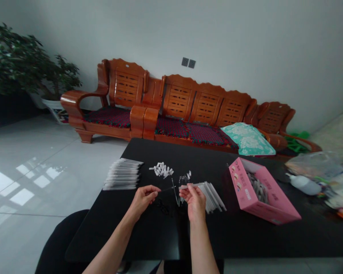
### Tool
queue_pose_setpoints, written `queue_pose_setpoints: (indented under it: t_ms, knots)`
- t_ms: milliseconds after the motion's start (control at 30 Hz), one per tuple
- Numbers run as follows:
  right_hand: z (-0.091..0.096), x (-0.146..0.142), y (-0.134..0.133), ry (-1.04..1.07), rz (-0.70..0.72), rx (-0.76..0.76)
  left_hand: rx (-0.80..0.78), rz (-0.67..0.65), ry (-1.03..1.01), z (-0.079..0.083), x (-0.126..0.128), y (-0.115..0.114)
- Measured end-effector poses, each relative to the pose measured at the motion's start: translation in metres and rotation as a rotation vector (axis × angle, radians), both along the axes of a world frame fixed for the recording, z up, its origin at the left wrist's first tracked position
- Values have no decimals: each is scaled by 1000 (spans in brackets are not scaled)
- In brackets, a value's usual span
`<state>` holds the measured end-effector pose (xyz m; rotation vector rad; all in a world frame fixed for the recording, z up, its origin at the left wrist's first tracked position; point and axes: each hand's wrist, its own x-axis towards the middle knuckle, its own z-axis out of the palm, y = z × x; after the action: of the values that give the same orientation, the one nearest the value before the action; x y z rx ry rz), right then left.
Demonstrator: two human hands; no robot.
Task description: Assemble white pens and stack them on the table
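Note:
In the head view my left hand (144, 199) is closed in a pinch on the end of a thin dark pen refill (167, 189). The refill points right, towards a white pen barrel (199, 184). My right hand (193, 198) is closed around that barrel and holds it level above the table. Loose refills (176, 194) lie between and behind the hands. A fanned pile of white barrels (214, 198) lies just right of my right hand. Beyond the hands sits a heap of small white caps (162, 169). Whether the refill tip touches the barrel is too small to tell.
A neat row of white pens (122, 174) lies at the left of the black table (148, 152). On the right stands a pink box (263, 190) with grey pieces inside. A white bottle (304, 184) and plastic bags are farther right. A wooden sofa (178, 99) stands behind.

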<state>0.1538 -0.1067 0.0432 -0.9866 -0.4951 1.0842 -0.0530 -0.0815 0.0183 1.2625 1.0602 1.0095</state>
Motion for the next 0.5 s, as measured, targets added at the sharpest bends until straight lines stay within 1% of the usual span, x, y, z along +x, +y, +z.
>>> queue_pose_setpoints:
  t_ms: [200, 500]
  knots:
    - [0, -3, 0, 0, -16, -8, -5, -27, 23, 5, 3, -3]
    - [0, -3, -1, -21, 12, -18, 8, -14, 39, 2, 7, -4]
